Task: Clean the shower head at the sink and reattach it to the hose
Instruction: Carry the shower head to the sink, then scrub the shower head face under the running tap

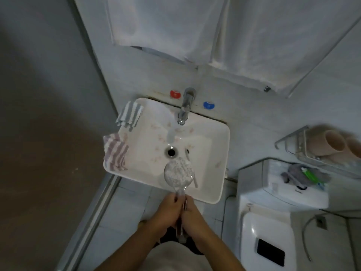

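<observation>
The shower head [178, 174] is a clear plastic one with a round face covered in white foam, held face up over the near edge of the white sink [220, 145]. My left hand [166, 210] and my right hand [192, 212] both grip its handle just below the sink's front rim. A short piece of metal hose [180, 229] shows between my wrists. Water runs from the chrome tap [185, 106] toward the drain [171, 151]. A thin white brush handle [195, 180] lies in the basin beside the head.
Two striped cloths [130, 116] [115, 151] hang over the sink's left rim. Red [175, 94] and blue [208, 105] tap knobs sit behind it. White towels [195, 32] hang above. A toilet [273, 222] stands at right, a wire rack with cups [330, 145] above it.
</observation>
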The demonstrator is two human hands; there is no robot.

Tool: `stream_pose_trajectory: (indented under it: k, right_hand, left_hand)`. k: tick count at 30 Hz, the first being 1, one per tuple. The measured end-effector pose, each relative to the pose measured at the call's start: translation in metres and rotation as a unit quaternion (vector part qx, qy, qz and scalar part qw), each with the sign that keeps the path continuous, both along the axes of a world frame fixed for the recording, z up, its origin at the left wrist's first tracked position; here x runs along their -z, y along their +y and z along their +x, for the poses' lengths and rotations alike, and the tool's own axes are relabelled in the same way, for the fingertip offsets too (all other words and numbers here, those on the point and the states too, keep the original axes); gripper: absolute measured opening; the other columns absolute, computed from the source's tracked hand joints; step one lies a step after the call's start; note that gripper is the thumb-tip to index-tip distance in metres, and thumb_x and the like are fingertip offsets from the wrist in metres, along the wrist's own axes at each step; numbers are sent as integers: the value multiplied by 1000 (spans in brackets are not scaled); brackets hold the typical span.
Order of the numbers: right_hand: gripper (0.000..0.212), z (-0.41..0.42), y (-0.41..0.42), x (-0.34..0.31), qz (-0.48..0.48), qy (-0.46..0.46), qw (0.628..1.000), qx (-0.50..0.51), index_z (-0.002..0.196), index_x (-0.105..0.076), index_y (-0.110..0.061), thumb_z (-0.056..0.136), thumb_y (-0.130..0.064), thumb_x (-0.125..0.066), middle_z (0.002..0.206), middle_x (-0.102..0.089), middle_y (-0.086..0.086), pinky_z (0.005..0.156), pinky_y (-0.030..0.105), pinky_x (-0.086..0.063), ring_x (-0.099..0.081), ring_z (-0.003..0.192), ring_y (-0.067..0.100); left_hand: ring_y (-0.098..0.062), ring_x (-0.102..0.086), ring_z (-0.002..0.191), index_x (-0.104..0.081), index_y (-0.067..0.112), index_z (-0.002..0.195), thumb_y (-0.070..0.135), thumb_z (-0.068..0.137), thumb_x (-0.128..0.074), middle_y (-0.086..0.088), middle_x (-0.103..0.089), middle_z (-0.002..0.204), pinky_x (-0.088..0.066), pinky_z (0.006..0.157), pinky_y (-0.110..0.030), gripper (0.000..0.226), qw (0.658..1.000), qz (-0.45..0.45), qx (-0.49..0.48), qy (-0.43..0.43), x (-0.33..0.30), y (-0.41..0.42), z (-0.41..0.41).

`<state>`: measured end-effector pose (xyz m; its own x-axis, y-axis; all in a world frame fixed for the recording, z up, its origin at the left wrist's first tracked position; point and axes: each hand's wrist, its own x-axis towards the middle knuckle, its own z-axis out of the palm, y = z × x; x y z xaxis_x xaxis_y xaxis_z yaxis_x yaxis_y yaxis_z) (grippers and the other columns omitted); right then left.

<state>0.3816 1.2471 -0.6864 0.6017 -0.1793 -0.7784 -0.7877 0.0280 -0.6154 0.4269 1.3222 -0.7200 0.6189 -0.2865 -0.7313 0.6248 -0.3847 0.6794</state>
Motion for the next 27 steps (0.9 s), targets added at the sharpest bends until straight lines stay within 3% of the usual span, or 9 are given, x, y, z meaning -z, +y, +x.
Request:
stream_pose_trajectory:
  k: [3, 5, 7, 9, 13, 16, 19, 21, 27]
  right_hand:
    - [26, 23, -11, 1, -48, 2, 996, -71, 121, -53, -28, 104, -27, -34, 107, -67, -1, 81, 27, -55, -66, 94, 11]
    - [32, 46, -16, 2, -100, -8, 989, -105, 125, -53, -26, 96, -29, -38, 116, -63, 1, 93, 36, -53, -64, 102, 16]
    - [35, 73, -23, 0, -173, -36, 979, -99, 128, -54, -21, 95, -26, -42, 121, -52, 3, 98, 37, -49, -58, 110, 20]
    - [26, 100, -37, -3, -220, -91, 969, -63, 120, -58, -17, 99, -17, -44, 116, -50, 2, 95, 31, -46, -55, 109, 20]
    - [18, 150, -71, -13, -231, -149, 960, 44, 101, -65, -15, 99, -19, -48, 103, -64, 0, 80, 28, -45, -60, 93, 15]
    - [28, 191, -91, -21, -180, -150, 968, 84, 98, -65, -13, 102, -28, -42, 89, -67, 3, 75, 33, -52, -63, 81, 18]
    - [45, 231, -105, -34, -87, -143, 984, 66, 101, -62, -7, 105, -42, -34, 81, -66, 10, 56, 26, -49, -61, 64, 18]
    - [55, 250, -107, -39, -16, -113, 992, 45, 104, -64, -5, 103, -50, -32, 82, -69, 13, 52, 24, -50, -63, 61, 20]
    - [49, 281, -97, -33, 128, -99, 981, 102, 102, -61, -4, 105, -45, -34, 77, -73, 13, 50, 25, -51, -67, 57, 22]
  left_hand:
    - [-13, -67, 85, -61, 14, 103, 45, 98, -41, -4, -69, 93, -56, 77, -30, 38, 1000, 3, 12, -14, 3, 3, 18]
    - [-16, -69, 86, -60, 15, 104, 48, 96, -42, -6, -70, 96, -57, 82, -35, 39, 1000, 8, 10, -14, 3, 5, 35]
    - [-13, -69, 73, -58, 7, 105, 42, 100, -40, -9, -69, 93, -58, 65, -29, 40, 999, 29, 11, -27, -3, 5, 53]
    - [-13, -65, 52, -52, -1, 105, 34, 102, -39, -13, -65, 88, -51, 47, -24, 37, 1000, 10, -16, -2, -4, 2, 69]
    - [-15, -50, 44, -47, -4, 105, 28, 102, -39, -11, -54, 77, -42, 39, -24, 34, 998, 22, -52, 17, 6, -6, 97]
    - [-14, -45, 38, -49, -5, 100, 26, 102, -39, -10, -52, 73, -36, 36, -23, 32, 997, 50, -47, 17, 13, -11, 115]
    - [-14, -42, 37, -48, 3, 89, 26, 101, -40, -10, -51, 73, -35, 36, -23, 28, 997, 60, -43, 24, 20, -13, 126]
    - [-14, -43, 38, -48, 4, 87, 28, 101, -41, -10, -52, 73, -36, 37, -24, 28, 997, 66, -31, 33, 21, -12, 133]
    - [-13, -44, 40, -48, 6, 89, 28, 100, -42, -9, -54, 75, -37, 38, -23, 27, 995, 95, 24, 9, 25, -2, 153]
